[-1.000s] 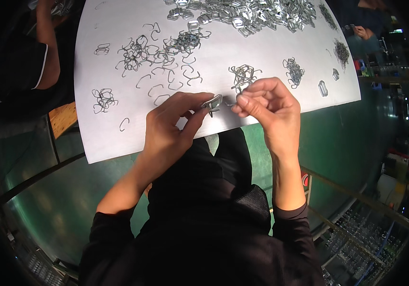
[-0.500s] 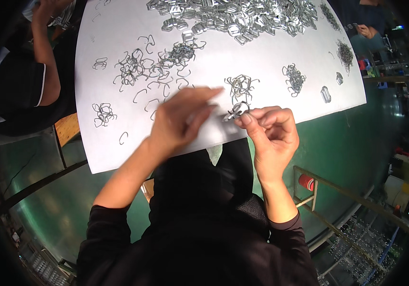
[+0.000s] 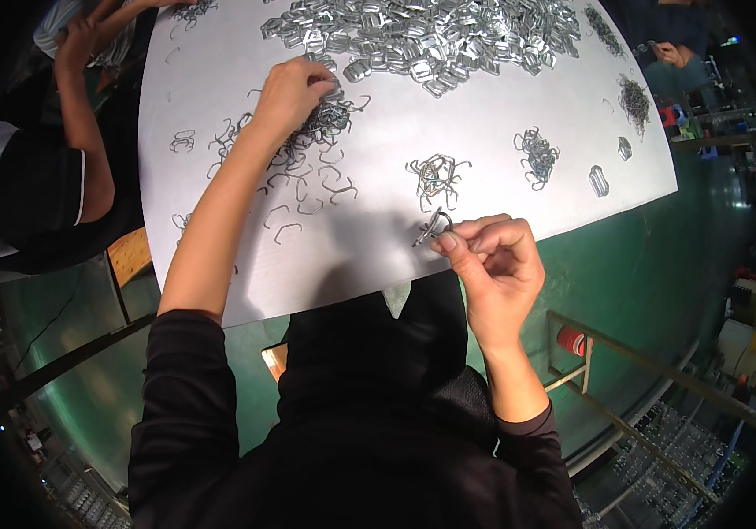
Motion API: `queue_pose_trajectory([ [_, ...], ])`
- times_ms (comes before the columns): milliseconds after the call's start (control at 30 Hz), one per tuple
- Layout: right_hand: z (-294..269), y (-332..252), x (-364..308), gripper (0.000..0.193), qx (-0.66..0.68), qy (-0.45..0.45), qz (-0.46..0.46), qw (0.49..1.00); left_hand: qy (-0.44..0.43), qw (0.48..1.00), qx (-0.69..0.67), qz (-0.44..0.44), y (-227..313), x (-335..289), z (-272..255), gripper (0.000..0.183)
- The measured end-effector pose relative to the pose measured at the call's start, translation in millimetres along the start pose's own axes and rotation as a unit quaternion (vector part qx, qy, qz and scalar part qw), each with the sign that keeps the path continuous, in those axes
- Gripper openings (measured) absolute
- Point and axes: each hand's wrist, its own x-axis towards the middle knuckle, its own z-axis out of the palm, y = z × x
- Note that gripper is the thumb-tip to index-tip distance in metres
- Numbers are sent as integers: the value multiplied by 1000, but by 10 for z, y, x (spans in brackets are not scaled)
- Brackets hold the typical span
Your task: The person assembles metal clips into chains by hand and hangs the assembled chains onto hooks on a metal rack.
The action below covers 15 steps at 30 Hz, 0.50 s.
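Reaching up and away, the left hand [image 3: 292, 95] has left its place beside the right hand [image 3: 503, 260] and is now over the dark pile of wire hooks [image 3: 332, 120], next to the near edge of the big heap of silver buckles [image 3: 431, 40]. Its fingers are bent downward, thumb close to forefinger; whether they grip a piece, I cannot tell.

A second ago the left fingers held a flat buckle; now a small metal piece [image 3: 432, 231] sits pinched between the right thumb and forefinger, above the front edge of the white desk [image 3: 484, 115]. A curved dark wire shows at its upper end, though how the parts join is too small to make out. For the work, this seems to mean that the right hand alone keeps the piece while the left is free to visit the supply.

As for containers, I can make out no box or tray around these parts: they lie loose on the desk. A tangled cluster of wire [image 3: 435, 179] lies just beyond the held piece, with a darker clump [image 3: 537, 159] to its right. Further right lie a long metal ring [image 3: 598, 181] and a smaller buckle [image 3: 625, 148].
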Motion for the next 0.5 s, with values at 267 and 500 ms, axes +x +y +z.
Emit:
queue_pose_trajectory([
  [267,271,92,22,19,-44,-65,-14,997,-37,915,-377,-136,187,-700,-593,25],
  [500,681,215,85,20,-84,-98,-70,989,21,863,-482,-148,453,-1333,-705,22],
])
